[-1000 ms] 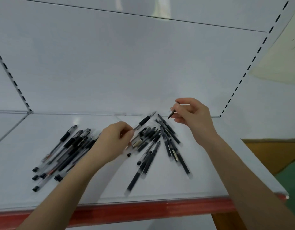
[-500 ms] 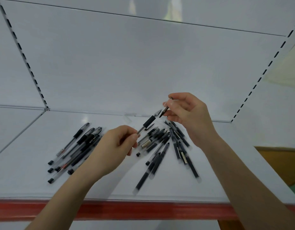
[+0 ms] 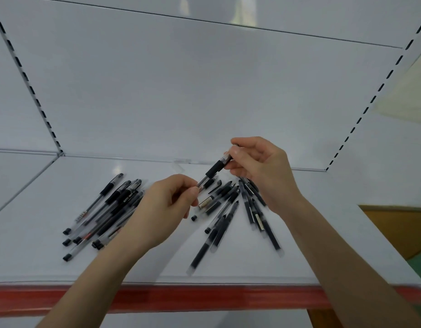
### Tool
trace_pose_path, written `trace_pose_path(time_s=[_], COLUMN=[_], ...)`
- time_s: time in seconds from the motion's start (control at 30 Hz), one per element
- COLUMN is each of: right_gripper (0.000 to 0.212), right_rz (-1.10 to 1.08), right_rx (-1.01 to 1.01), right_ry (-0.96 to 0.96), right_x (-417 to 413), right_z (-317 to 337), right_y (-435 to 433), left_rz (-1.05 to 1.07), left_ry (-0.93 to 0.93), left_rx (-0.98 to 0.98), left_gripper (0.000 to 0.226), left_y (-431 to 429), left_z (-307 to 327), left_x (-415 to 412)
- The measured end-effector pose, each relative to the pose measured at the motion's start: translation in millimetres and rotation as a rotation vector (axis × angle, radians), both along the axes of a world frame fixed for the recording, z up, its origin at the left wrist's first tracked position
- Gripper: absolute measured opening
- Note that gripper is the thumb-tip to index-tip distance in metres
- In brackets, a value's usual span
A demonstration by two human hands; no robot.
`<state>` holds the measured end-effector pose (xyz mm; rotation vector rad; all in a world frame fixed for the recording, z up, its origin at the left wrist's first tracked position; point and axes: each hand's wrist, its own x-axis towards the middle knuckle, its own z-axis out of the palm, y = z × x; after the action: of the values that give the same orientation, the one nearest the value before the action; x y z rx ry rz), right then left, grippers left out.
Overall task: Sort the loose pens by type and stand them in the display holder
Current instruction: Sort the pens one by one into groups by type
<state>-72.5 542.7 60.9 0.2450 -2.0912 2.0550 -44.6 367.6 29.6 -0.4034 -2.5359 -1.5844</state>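
Observation:
A clear pen with a black grip (image 3: 213,170) is held in the air above the white shelf (image 3: 51,261), slanting up to the right. My left hand (image 3: 165,209) pinches its lower end. My right hand (image 3: 260,168) pinches its upper end, where a cap or tip piece sits between the fingers. A bundle of similar clear pens (image 3: 105,209) lies at the left. A fan of several black pens (image 3: 230,209) lies under and between my hands. No display holder is in view.
The shelf has a red front edge (image 3: 204,299) and a white back panel (image 3: 204,91) with slotted uprights (image 3: 27,79) at both sides. A wooden surface (image 3: 398,228) shows at the lower right beyond the shelf.
My right hand, which held a small piece apart from the pen, has come to the tip of the pen that my left hand holds. Both hands now hold the one pen.

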Motion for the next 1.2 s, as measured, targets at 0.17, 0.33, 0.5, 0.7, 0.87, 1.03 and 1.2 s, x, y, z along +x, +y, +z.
trace_pose_path(time_s=[0.17,0.33,0.5,0.7,0.87,1.03,1.2], right_gripper=[0.012,0.010,0.011,0.017,0.018,0.023,0.027], right_rz=[-0.019,0.012,0.074,-0.040,0.053,0.143,0.076], right_rx=[0.014,0.048,0.190,0.646,0.871,1.023,1.059], right_ry=[0.049,0.054,-0.024,-0.004,0.030,0.005,-0.031], right_x=[-1.4,-7.2,-27.8,-76.7,-101.3,-113.6,-116.0], right_z=[-4.6,-9.2,-23.3,-46.6,-55.3,-56.5,-57.3], right_y=[-7.5,-13.0,-11.0,-13.8,-53.3,-81.9,-76.2], left_rz=[0.023,0.055,0.233,0.603,0.652,0.662,0.649], left_ry=[0.018,-0.011,0.022,0.106,0.053,0.055,0.114], left_rx=[0.037,0.088,-0.098,-0.454,-0.573,-0.582,-0.569], left_gripper=[0.016,0.015,0.011,0.015,0.017,0.021,0.021], left_y=[-0.9,-5.1,-23.3,-67.6,-83.6,-89.7,-88.2], left_z=[-5.7,-10.4,-18.9,-41.3,-49.0,-53.5,-53.7], left_x=[-2.6,-2.8,-4.8,-2.5,0.1,1.9,1.6])
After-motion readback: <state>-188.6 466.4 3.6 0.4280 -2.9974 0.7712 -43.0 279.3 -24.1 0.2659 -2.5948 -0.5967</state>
